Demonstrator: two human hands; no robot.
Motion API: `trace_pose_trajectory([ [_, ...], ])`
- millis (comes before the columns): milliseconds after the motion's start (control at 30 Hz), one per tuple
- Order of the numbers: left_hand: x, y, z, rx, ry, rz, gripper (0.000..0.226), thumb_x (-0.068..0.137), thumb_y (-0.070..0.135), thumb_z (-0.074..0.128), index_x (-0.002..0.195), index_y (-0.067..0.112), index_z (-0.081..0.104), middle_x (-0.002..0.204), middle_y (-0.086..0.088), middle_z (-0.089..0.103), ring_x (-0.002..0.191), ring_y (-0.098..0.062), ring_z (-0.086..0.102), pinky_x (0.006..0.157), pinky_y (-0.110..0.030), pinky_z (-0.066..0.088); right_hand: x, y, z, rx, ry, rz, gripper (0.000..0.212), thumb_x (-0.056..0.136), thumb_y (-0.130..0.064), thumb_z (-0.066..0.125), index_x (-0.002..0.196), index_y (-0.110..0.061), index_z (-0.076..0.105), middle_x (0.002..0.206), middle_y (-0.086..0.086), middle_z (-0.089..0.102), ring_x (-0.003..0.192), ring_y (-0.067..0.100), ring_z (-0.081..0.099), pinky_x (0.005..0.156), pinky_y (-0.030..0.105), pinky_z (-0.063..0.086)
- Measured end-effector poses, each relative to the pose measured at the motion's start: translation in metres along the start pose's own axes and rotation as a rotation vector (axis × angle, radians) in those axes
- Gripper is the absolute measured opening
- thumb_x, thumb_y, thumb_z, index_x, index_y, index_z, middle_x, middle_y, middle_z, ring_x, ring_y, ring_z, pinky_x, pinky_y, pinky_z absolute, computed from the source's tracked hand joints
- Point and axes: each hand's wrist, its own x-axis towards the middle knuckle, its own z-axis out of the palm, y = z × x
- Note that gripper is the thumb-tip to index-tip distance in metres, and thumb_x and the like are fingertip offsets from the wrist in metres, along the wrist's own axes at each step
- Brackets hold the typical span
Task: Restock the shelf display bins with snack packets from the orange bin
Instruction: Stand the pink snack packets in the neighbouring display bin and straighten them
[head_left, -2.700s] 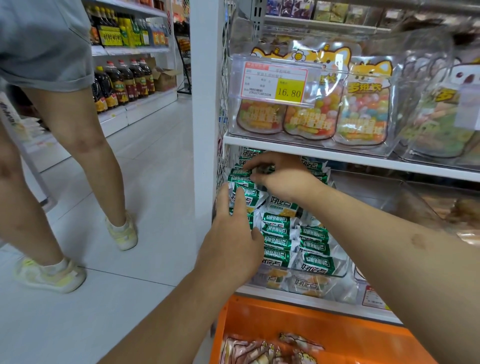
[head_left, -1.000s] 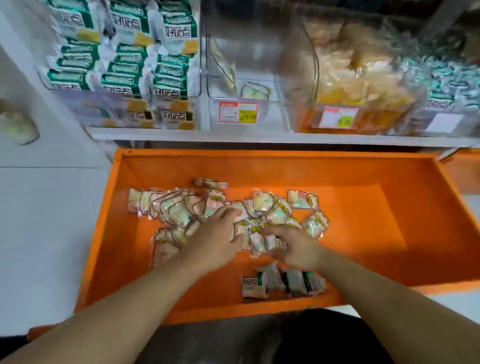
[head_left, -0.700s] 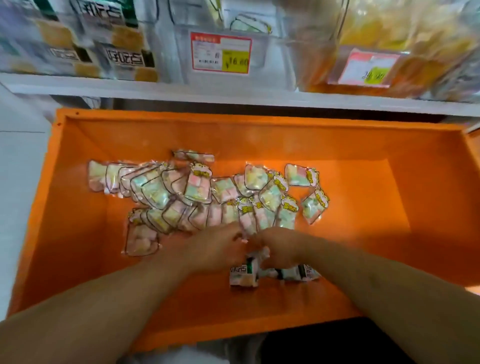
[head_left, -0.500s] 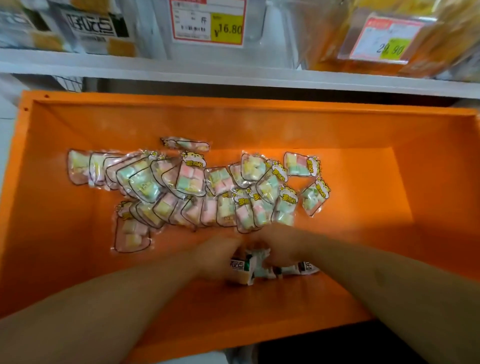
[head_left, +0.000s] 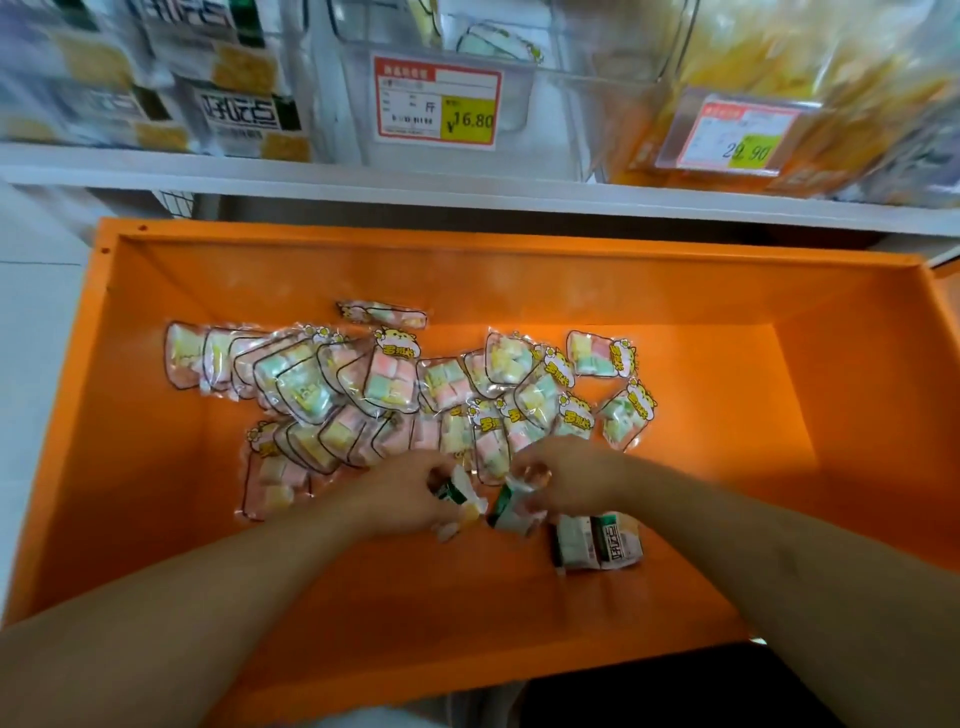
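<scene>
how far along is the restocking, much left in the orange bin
Done: the left shelf bin looks well stocked with green-and-white packets. In hand: the left hand and right hand each grip one of those packets, with a couple more lying beside them. Left: a large spread of pastel candy packets remains in the orange bin, and the middle clear bin looks nearly empty.

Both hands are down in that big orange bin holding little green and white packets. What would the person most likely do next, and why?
Probably gather the last green and white packets lying beside the right hand. The left hand grips one small green and white packet and the right grips another green and white packet, while the matching clear shelf bin sits above the orange bin.
</scene>
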Motion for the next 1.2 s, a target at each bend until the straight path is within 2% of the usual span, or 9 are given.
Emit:
trace_pose_trajectory([
  [133,-0.020,0.011,-0.023,-0.245,0.122,-0.073,0.046,0.092,0.035,0.080,0.129,0.021,0.056,0.127,0.003,0.058,0.097,-0.017,0.072,0.066,-0.026,0.061,-0.021,-0.005,-0.026,0.345,0.109,0.019,0.039,0.093,-0.026,0.081,0.127,-0.025,0.062,0.113,0.004,0.069,0.080,0.029,0.080,0.081,0.051,0.065],
  [200,-0.029,0.019,-0.028,-0.434,0.137,-0.082,0.047,0.093,0.024,0.080,0.132,0.024,0.053,0.132,-0.001,0.059,0.089,-0.026,0.077,0.068,-0.037,0.066,-0.031,-0.012,-0.033,0.401,0.198,-0.009,0.039,0.088,-0.028,0.086,0.121,-0.032,0.067,0.123,0.002,0.066,0.081,0.025,0.079,0.082,0.053,0.064],
  [433,-0.044,0.036,-0.021,-0.956,0.126,-0.097,0.035,0.099,0.015,0.069,0.132,0.007,0.062,0.122,-0.020,0.074,0.103,-0.036,0.076,0.085,-0.052,0.064,-0.067,-0.057,-0.026,0.533,0.454,-0.219,0.035,0.088,-0.002,0.082,0.108,-0.031,0.079,0.106,-0.007,0.072,0.062,0.007,0.059,0.056,0.026,0.050],
  [533,-0.053,0.044,-0.020,-1.133,0.062,-0.017,0.039,0.094,0.029,0.075,0.126,0.009,0.067,0.116,-0.020,0.077,0.105,-0.035,0.076,0.090,-0.047,0.062,-0.069,-0.064,-0.013,0.461,0.423,-0.269,0.048,0.086,0.004,0.079,0.116,-0.033,0.078,0.133,-0.018,0.064,0.112,-0.004,0.064,0.088,0.020,0.056],
  [667,-0.049,0.034,-0.020,-1.058,0.088,0.025,0.055,0.080,0.023,0.087,0.130,0.011,0.066,0.120,-0.009,0.077,0.112,-0.027,0.074,0.082,-0.038,0.063,-0.070,-0.065,-0.009,0.543,0.380,-0.276,0.055,0.088,0.013,0.071,0.122,-0.030,0.077,0.132,-0.021,0.068,0.124,-0.003,0.062,0.098,0.020,0.054],
  [833,-0.036,0.027,-0.020,-0.886,0.169,-0.024,0.038,0.084,0.010,0.086,0.112,0.024,0.064,0.105,-0.001,0.078,0.095,-0.019,0.077,0.073,-0.032,0.064,-0.058,-0.049,-0.017,0.628,0.380,-0.190,0.047,0.091,0.014,0.066,0.116,-0.025,0.078,0.121,-0.011,0.076,0.116,0.005,0.070,0.092,0.035,0.062],
  [1000,-0.020,0.017,-0.017,-0.569,0.161,-0.072,0.073,0.065,0.044,0.099,0.128,0.035,0.065,0.123,0.003,0.073,0.105,-0.021,0.075,0.091,-0.047,0.063,-0.034,0.003,-0.013,0.238,0.285,0.059,0.026,0.089,-0.004,0.075,0.110,-0.020,0.079,0.107,-0.008,0.074,0.090,0.011,0.072,0.073,0.024,0.061],
  [1100,-0.014,0.018,-0.013,-0.520,0.085,-0.058,0.056,0.077,0.030,0.094,0.125,0.030,0.064,0.122,0.000,0.073,0.102,-0.022,0.076,0.087,-0.045,0.065,-0.027,0.032,-0.004,-0.046,0.109,0.170,0.032,0.093,-0.017,0.075,0.124,-0.021,0.074,0.125,0.002,0.071,0.093,0.012,0.067,0.078,0.027,0.055],
  [1200,-0.005,0.017,-0.009,-0.447,0.047,-0.059,0.069,0.073,0.040,0.095,0.132,0.028,0.062,0.124,0.000,0.073,0.102,-0.022,0.076,0.089,-0.046,0.064,-0.020,0.053,0.002,-0.211,-0.032,0.255,0.048,0.097,-0.017,0.068,0.145,-0.021,0.061,0.138,0.010,0.065,0.075,0.004,0.054,0.060,0.016,0.038],
])
